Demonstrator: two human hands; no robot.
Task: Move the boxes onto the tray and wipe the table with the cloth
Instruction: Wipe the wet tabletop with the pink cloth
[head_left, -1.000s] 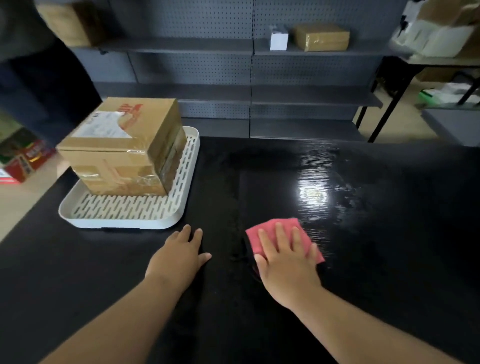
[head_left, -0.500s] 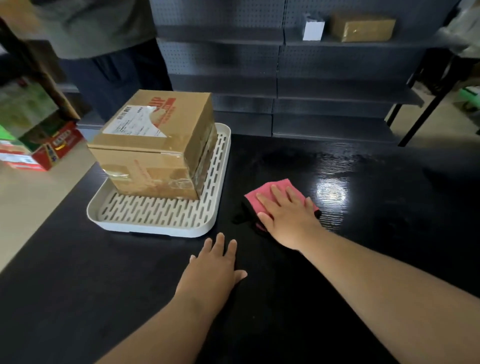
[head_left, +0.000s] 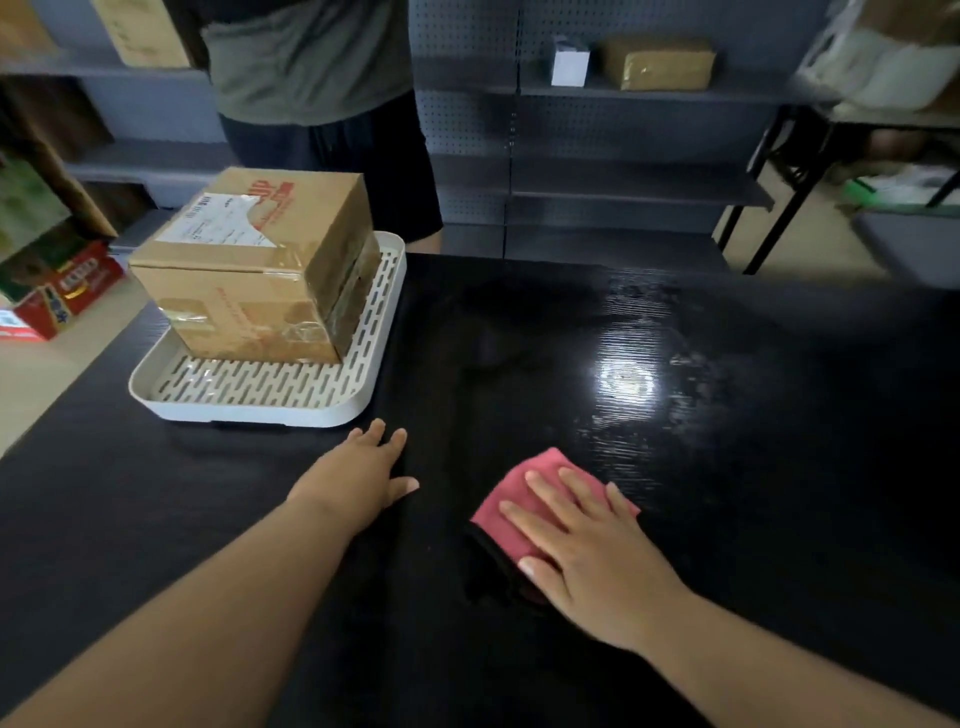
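Two taped cardboard boxes (head_left: 249, 270) stand stacked on the white slotted tray (head_left: 260, 405) at the table's left. A pink cloth (head_left: 519, 499) with a dark underside lies on the black table (head_left: 779, 467) near the front middle. My right hand (head_left: 587, 551) presses flat on the cloth with straight fingers. Left of it, my left hand (head_left: 358, 483) rests flat on the bare tabletop just in front of the tray, holding nothing.
A person in a grey shirt and dark shorts (head_left: 322, 104) stands behind the table's far edge by the tray. Grey shelving (head_left: 623, 182) with a white box and a brown parcel lines the back. Cartons (head_left: 52, 291) sit on the floor at left. A glare patch (head_left: 626, 379) shines on the table.
My right hand has slid the cloth back toward me across the table after pushing it forward. My left hand has stayed flat on the table. The view has shifted.
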